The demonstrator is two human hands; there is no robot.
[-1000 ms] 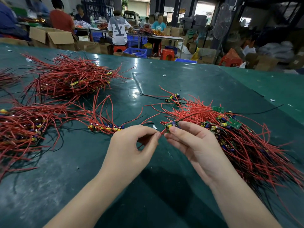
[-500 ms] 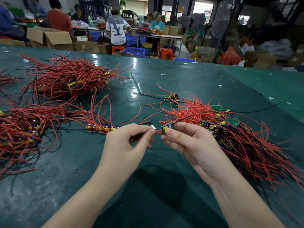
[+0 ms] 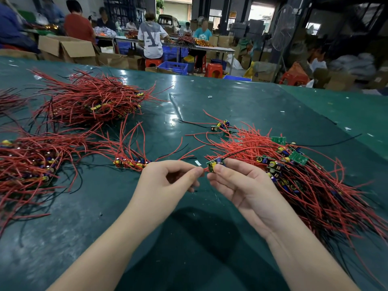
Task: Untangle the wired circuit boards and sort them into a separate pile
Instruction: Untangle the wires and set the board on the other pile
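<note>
Green circuit board [image 3: 212,165] pinched between right hand [image 3: 241,185] and left hand [image 3: 165,183].

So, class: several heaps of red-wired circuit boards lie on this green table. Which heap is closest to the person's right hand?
The big heap on the right, just behind the right hand. The other heaps all lie left of the left hand.
</note>
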